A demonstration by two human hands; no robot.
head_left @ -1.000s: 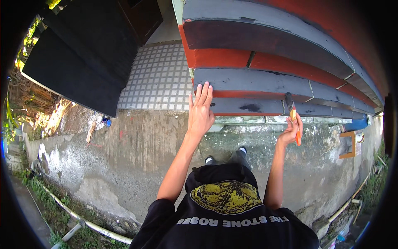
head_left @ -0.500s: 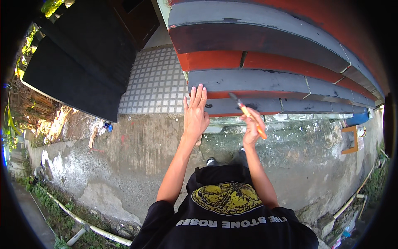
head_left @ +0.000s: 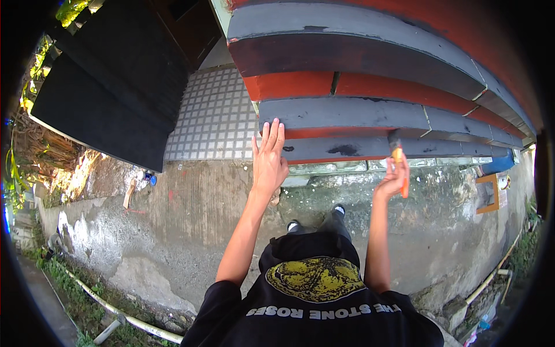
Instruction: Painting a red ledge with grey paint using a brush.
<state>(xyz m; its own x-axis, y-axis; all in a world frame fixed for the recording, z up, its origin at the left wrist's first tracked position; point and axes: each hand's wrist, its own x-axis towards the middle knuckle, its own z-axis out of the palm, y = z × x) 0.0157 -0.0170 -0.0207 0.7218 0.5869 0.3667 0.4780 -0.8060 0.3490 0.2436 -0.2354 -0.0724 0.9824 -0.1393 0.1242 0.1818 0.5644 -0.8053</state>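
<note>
Right grip (head_left: 391,182) around paintbrush (head_left: 397,154), its handle (head_left: 405,188) partly hidden

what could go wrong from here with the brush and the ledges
The dark-tipped brush in the right hand is close to the red band under the middle grey ledge, so a slip might leave dark marks on it. The left hand appears to touch that ledge; if its surface is wet, which I can't tell, the touch could smudge it.
</note>
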